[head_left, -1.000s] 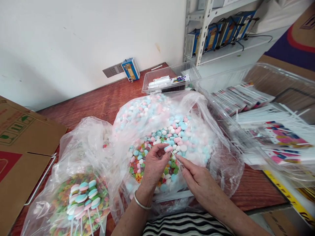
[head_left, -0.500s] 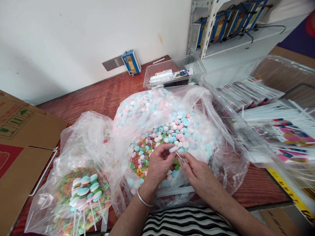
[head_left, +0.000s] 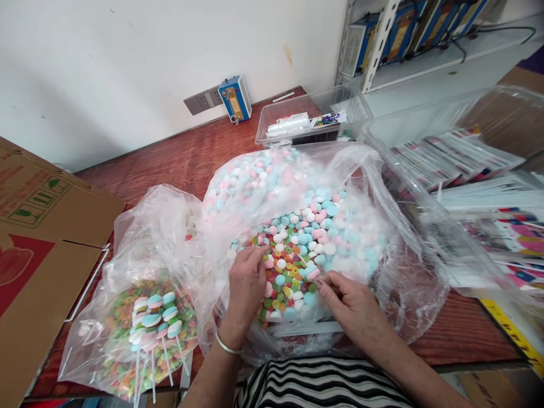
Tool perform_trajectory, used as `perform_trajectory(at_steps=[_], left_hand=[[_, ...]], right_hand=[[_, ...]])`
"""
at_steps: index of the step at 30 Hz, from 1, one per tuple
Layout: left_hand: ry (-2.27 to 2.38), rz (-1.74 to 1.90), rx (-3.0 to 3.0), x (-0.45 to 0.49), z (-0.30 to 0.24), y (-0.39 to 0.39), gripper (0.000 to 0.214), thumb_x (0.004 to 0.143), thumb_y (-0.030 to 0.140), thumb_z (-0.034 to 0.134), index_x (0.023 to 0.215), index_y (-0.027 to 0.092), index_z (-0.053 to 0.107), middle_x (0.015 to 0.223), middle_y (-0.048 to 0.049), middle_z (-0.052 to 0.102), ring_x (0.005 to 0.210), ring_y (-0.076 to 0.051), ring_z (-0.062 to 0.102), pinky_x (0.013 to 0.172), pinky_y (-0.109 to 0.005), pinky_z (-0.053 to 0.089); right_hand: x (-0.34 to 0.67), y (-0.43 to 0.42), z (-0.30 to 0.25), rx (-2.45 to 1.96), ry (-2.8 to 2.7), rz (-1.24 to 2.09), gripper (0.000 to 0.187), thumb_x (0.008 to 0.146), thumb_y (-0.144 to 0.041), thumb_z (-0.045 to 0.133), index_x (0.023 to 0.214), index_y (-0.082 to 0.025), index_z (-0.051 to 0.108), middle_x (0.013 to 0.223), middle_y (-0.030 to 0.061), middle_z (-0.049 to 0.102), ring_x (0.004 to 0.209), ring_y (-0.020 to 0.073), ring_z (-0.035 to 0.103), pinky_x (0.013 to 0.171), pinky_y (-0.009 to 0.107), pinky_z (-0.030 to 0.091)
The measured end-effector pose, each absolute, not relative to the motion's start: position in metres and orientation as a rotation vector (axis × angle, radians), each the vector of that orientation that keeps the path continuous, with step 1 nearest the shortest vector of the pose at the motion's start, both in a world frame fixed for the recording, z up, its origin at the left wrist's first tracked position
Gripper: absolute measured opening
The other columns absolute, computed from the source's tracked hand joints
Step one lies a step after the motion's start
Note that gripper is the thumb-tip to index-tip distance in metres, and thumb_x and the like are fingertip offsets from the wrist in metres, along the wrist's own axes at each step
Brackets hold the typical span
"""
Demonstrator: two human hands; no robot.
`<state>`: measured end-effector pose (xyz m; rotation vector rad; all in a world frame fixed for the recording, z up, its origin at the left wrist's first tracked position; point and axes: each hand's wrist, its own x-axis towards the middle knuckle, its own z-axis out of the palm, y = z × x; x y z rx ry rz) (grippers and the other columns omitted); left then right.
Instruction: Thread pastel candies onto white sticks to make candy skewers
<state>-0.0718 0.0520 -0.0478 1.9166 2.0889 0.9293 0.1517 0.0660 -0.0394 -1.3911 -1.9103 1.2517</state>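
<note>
A big clear plastic bag [head_left: 395, 266] lies open in front of me, full of pink, blue and white candy pieces [head_left: 306, 226] and small coloured rings [head_left: 289, 283]. My right hand [head_left: 346, 300] pinches a thin white stick [head_left: 318, 279] that carries a pink candy [head_left: 313, 273] at its tip, just above the pile. My left hand [head_left: 246, 277] rests on the pile to the left of the stick. Its fingers are curled together down among the pieces, and what they grip is hidden.
A second clear bag [head_left: 127, 266] at the left holds finished candy sticks [head_left: 155, 320] on coloured rings. A cardboard box [head_left: 38, 226] stands at the far left. A clear tub [head_left: 314, 113] sits behind the bags, and trays of printed wrappers [head_left: 476, 170] fill the right.
My left hand has let go of the pink candy on the stick and moved left and down into the pile. The right hand has lowered with the stick. The view has tilted down.
</note>
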Motion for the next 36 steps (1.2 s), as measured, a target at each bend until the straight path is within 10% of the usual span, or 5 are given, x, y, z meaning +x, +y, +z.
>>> perform_trajectory(at_steps=[11, 22, 27, 36], left_hand=[[2.043, 0.348, 2.106, -0.075, -0.045, 0.083, 0.012, 0.084, 0.017, 0.062, 0.085, 0.021, 0.073, 0.095, -0.0083, 0.07, 0.1, -0.027, 0.058, 0.088, -0.042, 0.046], [1.945, 0.848, 1.657, -0.08, -0.048, 0.06, 0.016, 0.084, 0.017, 0.057, 0.093, 0.025, 0.067, 0.09, -0.0006, 0.07, 0.085, -0.019, 0.067, 0.076, -0.032, 0.053], [2.023, 0.905, 1.811, -0.074, -0.048, 0.063, 0.026, 0.083, 0.007, 0.055, 0.099, 0.024, 0.068, 0.109, -0.0049, 0.068, 0.109, -0.022, 0.061, 0.093, -0.038, 0.05], [2.001, 0.575, 2.157, -0.043, -0.055, 0.095, 0.015, 0.088, 0.016, 0.057, 0.085, 0.021, 0.071, 0.089, -0.0069, 0.066, 0.094, -0.025, 0.058, 0.095, -0.046, 0.043]], right_hand=[[0.148, 0.068, -0.044, -1.382, -2.05, 1.266, 0.03, 0.097, -0.037, 0.038, 0.076, -0.023, 0.054, 0.065, -0.001, 0.059, 0.062, 0.0178, 0.055, 0.057, 0.026, 0.035], [0.137, 0.069, -0.039, -1.348, -2.143, 1.282, 0.029, 0.096, -0.038, 0.034, 0.076, -0.023, 0.048, 0.071, 0.0015, 0.061, 0.066, 0.0195, 0.059, 0.06, 0.028, 0.035], [0.138, 0.07, -0.037, -1.425, -2.17, 1.229, 0.025, 0.096, -0.034, 0.034, 0.08, -0.023, 0.05, 0.07, 0.0016, 0.062, 0.065, 0.0202, 0.059, 0.06, 0.028, 0.034], [0.146, 0.072, -0.038, -1.489, -2.145, 1.102, 0.029, 0.096, -0.033, 0.036, 0.077, -0.023, 0.056, 0.067, 0.0011, 0.065, 0.062, 0.0197, 0.06, 0.058, 0.028, 0.033]])
